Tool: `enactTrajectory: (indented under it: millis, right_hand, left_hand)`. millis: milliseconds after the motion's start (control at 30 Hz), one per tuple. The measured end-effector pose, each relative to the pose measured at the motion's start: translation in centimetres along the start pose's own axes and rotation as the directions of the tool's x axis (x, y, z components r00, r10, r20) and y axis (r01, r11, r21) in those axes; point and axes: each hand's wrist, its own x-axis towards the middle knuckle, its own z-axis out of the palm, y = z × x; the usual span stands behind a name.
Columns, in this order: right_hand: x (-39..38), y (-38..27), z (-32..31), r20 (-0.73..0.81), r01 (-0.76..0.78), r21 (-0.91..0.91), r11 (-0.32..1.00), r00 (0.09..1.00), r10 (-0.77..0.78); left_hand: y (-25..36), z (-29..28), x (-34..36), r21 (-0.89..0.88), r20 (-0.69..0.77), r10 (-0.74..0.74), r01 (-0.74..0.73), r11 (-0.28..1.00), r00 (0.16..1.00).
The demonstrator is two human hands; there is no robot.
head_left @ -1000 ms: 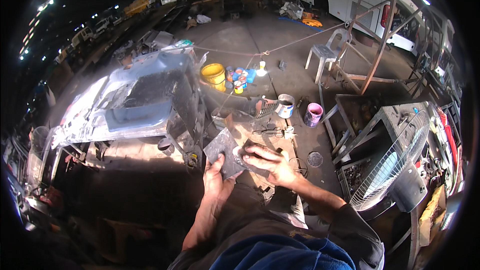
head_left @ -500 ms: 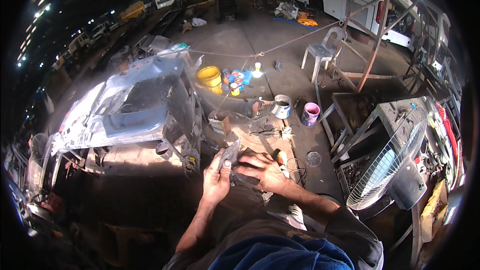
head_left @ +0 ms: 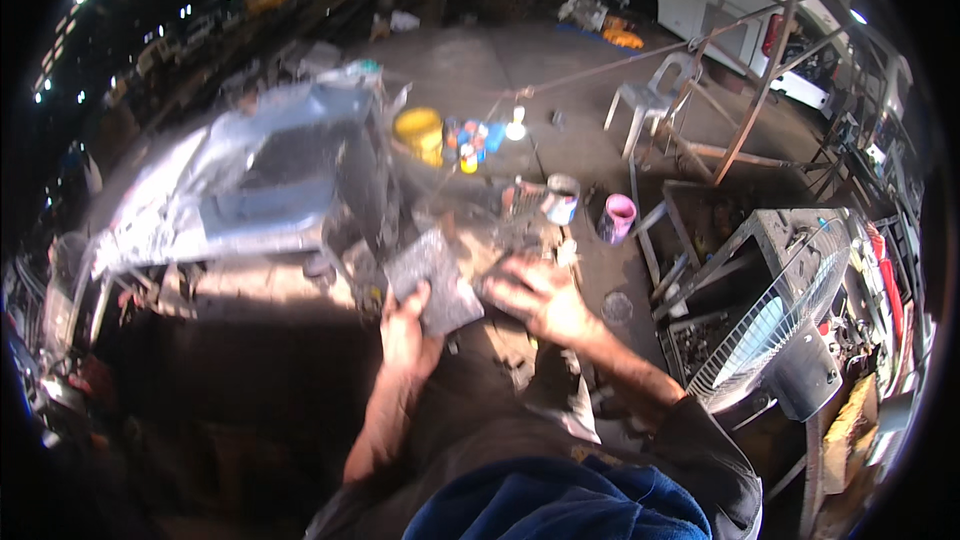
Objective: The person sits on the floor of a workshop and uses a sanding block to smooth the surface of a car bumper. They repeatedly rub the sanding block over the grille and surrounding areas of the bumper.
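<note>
A square grey, mottled flat piece is tilted up in front of me, with my left hand gripping its lower left edge, thumb on its face. Just right of it, my right hand has bent fingers around something dark, too blurred and covered to name. Beyond my hands lie a piece of cardboard and small clutter, partly hidden by my arms.
A dusty vehicle panel on a stand is at left. Ahead are a yellow bucket, small cans, a pink pot and a plastic chair. A fan and metal frames are at right; a white bus stands behind.
The grey piece has turned from edge-on to face up toward me, moving slightly up and left. My right hand has risen and now sits a little apart from it. The view is blurrier.
</note>
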Motion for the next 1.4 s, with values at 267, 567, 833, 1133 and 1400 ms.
enactTrajectory:
  millis: [267,567,833,1133,1400]
  right_hand:
    - [-0.3,-0.8,-0.6,0.09,-0.048,-0.132,0.99,0.994,0.061]
    - [-0.9,-1.8,1.2,-0.085,-0.118,0.357,0.927,0.984,0.157]
    - [-0.7,0.3,-0.7,-0.109,-0.139,-0.052,0.989,0.985,0.133]
    - [0.1,-2.4,-0.3,0.23,-0.108,0.036,0.993,0.968,0.097]
    - [-1.5,-5.1,0.7,-0.062,-0.06,0.363,0.93,0.994,0.089]
  left_hand:
    - [-2.0,-0.5,0.0,0.335,0.076,0.31,-0.317,0.887,0.948]
    - [-0.9,0.5,-1.2,-0.118,0.079,-0.034,0.044,0.992,0.996]
    - [-0.3,0.9,-1.1,0.254,0.127,0.261,-0.286,0.924,0.957]
    - [-1.1,0.4,-0.7,0.662,0.371,0.427,-0.557,0.502,0.825]
    - [-1.7,0.8,-0.5,-0.092,-0.021,-0.065,0.063,0.994,0.998]
